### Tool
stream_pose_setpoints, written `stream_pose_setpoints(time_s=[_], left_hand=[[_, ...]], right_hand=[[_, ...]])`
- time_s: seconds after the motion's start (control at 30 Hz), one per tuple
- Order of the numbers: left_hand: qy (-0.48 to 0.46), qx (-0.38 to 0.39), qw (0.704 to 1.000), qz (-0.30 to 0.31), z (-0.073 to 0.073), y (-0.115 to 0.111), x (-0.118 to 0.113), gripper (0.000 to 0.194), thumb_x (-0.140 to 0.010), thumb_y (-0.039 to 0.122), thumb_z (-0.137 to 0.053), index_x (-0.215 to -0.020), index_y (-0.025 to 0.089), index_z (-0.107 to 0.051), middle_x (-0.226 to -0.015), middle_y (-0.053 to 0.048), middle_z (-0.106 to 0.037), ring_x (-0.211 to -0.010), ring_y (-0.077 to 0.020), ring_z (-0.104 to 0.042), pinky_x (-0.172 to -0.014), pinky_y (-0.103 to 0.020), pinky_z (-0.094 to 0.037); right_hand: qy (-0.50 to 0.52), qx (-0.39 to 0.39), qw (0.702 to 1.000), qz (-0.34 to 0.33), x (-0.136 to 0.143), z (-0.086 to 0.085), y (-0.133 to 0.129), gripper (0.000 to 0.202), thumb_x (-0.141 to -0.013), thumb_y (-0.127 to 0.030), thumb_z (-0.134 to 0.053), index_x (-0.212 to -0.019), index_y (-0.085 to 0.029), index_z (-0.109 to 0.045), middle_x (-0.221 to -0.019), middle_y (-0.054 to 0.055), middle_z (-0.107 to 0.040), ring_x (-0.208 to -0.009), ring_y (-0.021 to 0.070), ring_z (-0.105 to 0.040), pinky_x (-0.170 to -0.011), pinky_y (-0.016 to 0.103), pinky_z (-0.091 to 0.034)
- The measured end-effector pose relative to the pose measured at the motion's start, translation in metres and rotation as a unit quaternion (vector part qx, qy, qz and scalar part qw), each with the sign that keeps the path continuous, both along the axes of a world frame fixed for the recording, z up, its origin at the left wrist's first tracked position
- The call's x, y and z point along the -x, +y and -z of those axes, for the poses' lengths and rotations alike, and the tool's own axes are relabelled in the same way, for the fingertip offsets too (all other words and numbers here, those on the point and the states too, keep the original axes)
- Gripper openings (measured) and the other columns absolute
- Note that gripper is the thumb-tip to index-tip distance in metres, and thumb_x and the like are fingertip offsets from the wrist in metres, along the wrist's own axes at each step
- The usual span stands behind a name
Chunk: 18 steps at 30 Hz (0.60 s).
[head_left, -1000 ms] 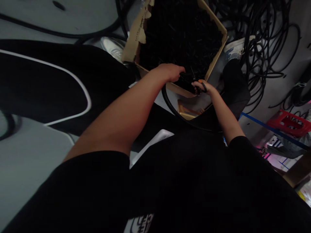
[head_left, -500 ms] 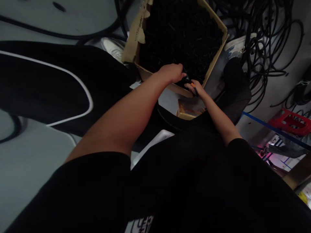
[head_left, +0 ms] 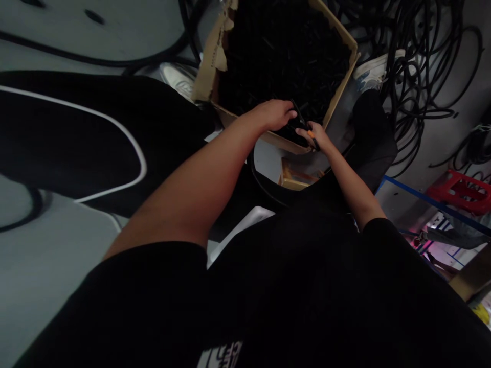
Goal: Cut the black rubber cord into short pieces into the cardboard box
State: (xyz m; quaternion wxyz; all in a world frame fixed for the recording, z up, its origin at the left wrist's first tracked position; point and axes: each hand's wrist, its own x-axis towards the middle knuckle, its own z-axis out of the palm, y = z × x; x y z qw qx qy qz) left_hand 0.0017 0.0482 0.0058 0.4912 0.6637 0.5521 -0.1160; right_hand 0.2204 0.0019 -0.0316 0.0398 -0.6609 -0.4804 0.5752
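Right hand [head_left: 317, 137] grasps an orange-handled tool [head_left: 311, 134] at the carton's edge [head_left: 286, 143] — left hand [head_left: 279, 114] (grip unclear) near, floor [head_left: 343, 108] showing outside.

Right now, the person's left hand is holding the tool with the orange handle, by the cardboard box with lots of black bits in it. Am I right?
Not quite: the head view shows the right hand holding the tool with the orange handle, by the cardboard box with lots of black bits in it.
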Motion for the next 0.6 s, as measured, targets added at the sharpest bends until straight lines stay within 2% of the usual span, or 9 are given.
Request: stream_pose_setpoints(time_s=[0.1, 0.23, 0.33, 0.43, 0.53, 0.6], left_hand=[[0.008, 0.012, 1.000, 0.023, -0.004, 0.001, -0.002, 0.063, -0.128, 0.049, -0.052, -0.177, 0.022, -0.080, -0.164, -0.019, -0.087, -0.160, -0.0414, -0.078, -0.131, -0.045, -0.059], [-0.002, 0.005, 0.999, 0.039, 0.001, -0.002, -0.004, 0.063, -0.129, 0.053, -0.048, -0.173, 0.023, -0.080, -0.157, -0.018, -0.088, -0.154, -0.0394, -0.080, -0.126, -0.041, -0.060], [0.011, 0.015, 0.999, 0.046, 0.008, -0.004, -0.005, 0.063, -0.128, 0.054, -0.050, -0.177, 0.024, -0.077, -0.161, -0.017, -0.087, -0.157, -0.0398, -0.080, -0.127, -0.041, -0.060], [0.037, 0.022, 0.998, 0.038, 0.013, -0.005, -0.004, 0.066, -0.128, 0.053, -0.054, -0.184, 0.022, -0.071, -0.168, -0.020, -0.085, -0.162, -0.0411, -0.078, -0.131, -0.043, -0.059], [0.053, 0.026, 0.998, 0.024, 0.013, -0.003, -0.003, 0.071, -0.127, 0.058, -0.059, -0.185, 0.018, -0.070, -0.175, -0.024, -0.081, -0.166, -0.0427, -0.077, -0.134, -0.043, -0.060], [0.040, 0.018, 0.999, 0.026, 0.011, -0.002, -0.001, 0.073, -0.127, 0.063, -0.061, -0.184, 0.019, -0.070, -0.175, -0.024, -0.082, -0.165, -0.0430, -0.078, -0.133, -0.043, -0.061]], right_hand=[[-0.025, -0.022, 0.999, -0.011, -0.005, 0.003, -0.007, 0.063, -0.102, -0.060, -0.103, -0.090, -0.031, -0.049, -0.078, -0.003, -0.045, -0.092, 0.0245, -0.062, -0.077, 0.031, -0.055], [-0.008, 0.004, 1.000, -0.006, -0.014, 0.000, -0.010, 0.061, -0.103, -0.053, -0.103, -0.091, -0.031, -0.047, -0.075, -0.004, -0.047, -0.085, 0.0225, -0.060, -0.075, 0.031, -0.053], [0.044, 0.042, 0.998, 0.013, -0.018, -0.004, -0.008, 0.060, -0.102, -0.059, -0.106, -0.097, -0.031, -0.053, -0.077, -0.004, -0.055, -0.081, 0.0220, -0.065, -0.075, 0.032, -0.060], [0.071, 0.061, 0.995, 0.037, -0.020, -0.004, -0.008, 0.062, -0.100, -0.069, -0.108, -0.105, -0.030, -0.059, -0.083, -0.003, -0.065, -0.082, 0.0221, -0.072, -0.077, 0.034, -0.067], [0.072, 0.069, 0.994, 0.054, -0.021, -0.001, -0.014, 0.067, -0.099, -0.076, -0.108, -0.104, -0.030, -0.058, -0.086, -0.003, -0.069, -0.082, 0.0201, -0.073, -0.075, 0.031, -0.067], [0.073, 0.072, 0.993, 0.055, -0.022, 0.001, -0.020, 0.068, -0.099, -0.078, -0.107, -0.102, -0.031, -0.057, -0.085, -0.003, -0.069, -0.080, 0.0188, -0.071, -0.073, 0.030, -0.065]])
